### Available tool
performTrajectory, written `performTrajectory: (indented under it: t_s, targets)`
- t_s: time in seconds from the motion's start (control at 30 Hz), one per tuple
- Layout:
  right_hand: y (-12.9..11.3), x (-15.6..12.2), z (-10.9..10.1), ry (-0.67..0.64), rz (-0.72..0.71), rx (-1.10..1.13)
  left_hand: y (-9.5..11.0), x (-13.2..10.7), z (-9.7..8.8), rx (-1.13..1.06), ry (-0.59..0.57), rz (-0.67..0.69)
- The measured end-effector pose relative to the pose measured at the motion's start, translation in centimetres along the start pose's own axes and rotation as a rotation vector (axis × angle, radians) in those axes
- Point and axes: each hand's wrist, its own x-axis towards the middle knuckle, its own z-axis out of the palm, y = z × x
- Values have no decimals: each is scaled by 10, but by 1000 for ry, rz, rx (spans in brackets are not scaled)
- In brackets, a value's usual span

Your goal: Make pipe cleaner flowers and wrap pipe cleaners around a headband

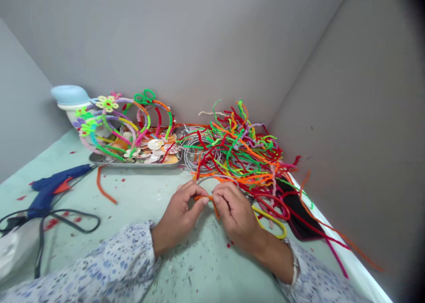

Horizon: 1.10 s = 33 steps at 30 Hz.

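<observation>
An orange pipe cleaner [216, 209] is pinched between both my hands, with a short end hanging down between them. My left hand [182, 208] grips it with thumb and forefinger. From the other side my right hand [235, 211] closes on it with bent fingers. A thin grey metal hoop [217, 177] arches just behind the fingers; its lower part is hidden by my hands, and whether the pipe cleaner is wound on it I cannot tell. Close to my right wrist lie a yellow loop handle [282, 230] and a red loop handle [286, 211], apparently of scissors.
A heap of coloured pipe cleaners [245, 148] spreads at the back right, beside wire hoops [199, 161]. A metal tray [133, 164] holds shells and finished-looking headbands [116, 113]. At left lie a blue glue gun [49, 188], its cord, and a loose orange piece [101, 186].
</observation>
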Motion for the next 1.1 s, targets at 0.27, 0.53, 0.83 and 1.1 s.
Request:
performTrajectory:
  t_s: [0.27, 0.53, 0.83, 1.1]
  targets:
    - [0, -3, 0, -34, 58, -68, 3, 0, 0, 20, -13, 20]
    - [0, -2, -1, -52, 81, -101, 6, 0, 0, 37, -13, 40]
    - [-1, -2, -1, -57, 101, -95, 6, 0, 0, 42, -7, 44]
    - [1, -2, -1, 71, 34, 0, -1, 3, -1, -47, 28, -52]
